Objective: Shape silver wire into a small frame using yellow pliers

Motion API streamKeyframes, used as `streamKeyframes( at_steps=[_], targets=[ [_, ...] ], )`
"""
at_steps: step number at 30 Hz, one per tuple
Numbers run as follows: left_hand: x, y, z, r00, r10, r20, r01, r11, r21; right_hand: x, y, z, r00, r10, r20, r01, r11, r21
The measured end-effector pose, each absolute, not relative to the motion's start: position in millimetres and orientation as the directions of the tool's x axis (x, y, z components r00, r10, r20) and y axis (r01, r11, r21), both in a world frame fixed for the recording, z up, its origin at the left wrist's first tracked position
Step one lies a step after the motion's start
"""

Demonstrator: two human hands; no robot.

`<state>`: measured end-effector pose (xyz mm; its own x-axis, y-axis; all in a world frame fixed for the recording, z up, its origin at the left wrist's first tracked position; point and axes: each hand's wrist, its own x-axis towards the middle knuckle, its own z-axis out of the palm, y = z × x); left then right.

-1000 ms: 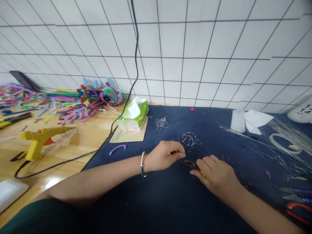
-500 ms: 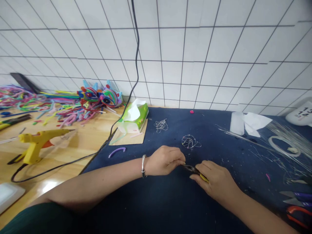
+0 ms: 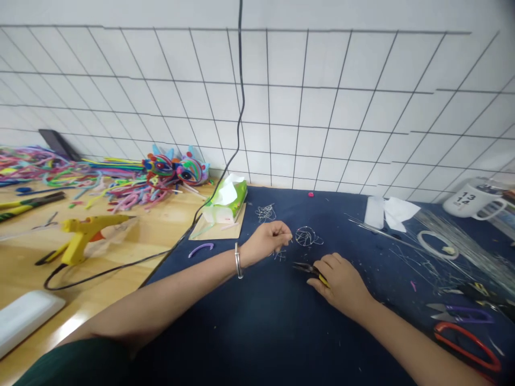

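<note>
My left hand (image 3: pixel 267 242) is closed in a pinch, thumb against forefinger. Thin silvery wire (image 3: pixel 280 255) shows just under its fingers; how much of it is in the pinch is hard to see. In my right hand (image 3: pixel 340 280) are pliers with yellow handles (image 3: pixel 308 267), their dark jaws parted and pointing left, with nothing visible between them. Beyond both hands, a round wire frame with small coloured beads (image 3: pixel 307 236) lies on the dark blue cloth (image 3: pixel 257 327). A tangle of bent wire pieces (image 3: pixel 266 213) rests to its left.
At left on the wooden table are a yellow glue gun (image 3: pixel 86 236) and colourful pipe cleaners (image 3: pixel 116 179). A green tissue pack (image 3: pixel 231 201) stands near the wall. Long wires (image 3: pixel 462 244), purple snips (image 3: pixel 462 313), red-handled scissors (image 3: pixel 469 343) and a white mug (image 3: pixel 472 199) are at right.
The pliers have come away from my left fingertips. My left hand has lifted up and away, while my right hand has drawn slightly left with the pliers. The view has tilted upward.
</note>
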<state>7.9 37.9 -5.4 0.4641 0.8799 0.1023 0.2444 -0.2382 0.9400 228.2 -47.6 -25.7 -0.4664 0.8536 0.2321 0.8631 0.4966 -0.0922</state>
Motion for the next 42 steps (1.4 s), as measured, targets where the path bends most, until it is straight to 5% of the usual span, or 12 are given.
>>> streamKeyframes(
  at_steps=[3, 7, 14, 28, 34, 42],
  targets=[
    [7.8, 24.2, -4.9, 0.476, 0.877, -0.06, 0.104, 0.012, 0.995, 225.5, -54.9, -21.8, -0.509, 0.829, 0.233, 0.833, 0.543, -0.11],
    [11.1, -2.8, -13.0, 0.497, 0.86, -0.119, 0.014, 0.13, 0.991, 224.3, -60.2, -19.8, -0.536, 0.81, 0.238, 0.807, 0.574, -0.139],
    [23.9, -31.8, -25.6, 0.448, 0.889, -0.097, -0.036, 0.126, 0.991, 235.0, -53.0, -20.2, -0.429, 0.861, 0.273, 0.858, 0.483, -0.176],
    [26.8, -33.5, -24.0, 0.47, 0.879, -0.084, -0.047, 0.12, 0.992, 225.4, -58.2, -6.8, -0.51, 0.833, 0.215, 0.787, 0.553, -0.273],
    [25.1, -32.0, -24.2, 0.503, 0.859, -0.099, -0.029, 0.131, 0.991, 230.2, -40.7, -6.3, -0.258, 0.938, 0.231, 0.767, 0.344, -0.541],
    [20.5, -28.4, -21.4, 0.562, 0.819, -0.114, -0.012, 0.146, 0.989, 227.5, 16.0, -0.7, -0.053, 0.976, 0.211, 0.792, 0.17, -0.587]
  ],
)
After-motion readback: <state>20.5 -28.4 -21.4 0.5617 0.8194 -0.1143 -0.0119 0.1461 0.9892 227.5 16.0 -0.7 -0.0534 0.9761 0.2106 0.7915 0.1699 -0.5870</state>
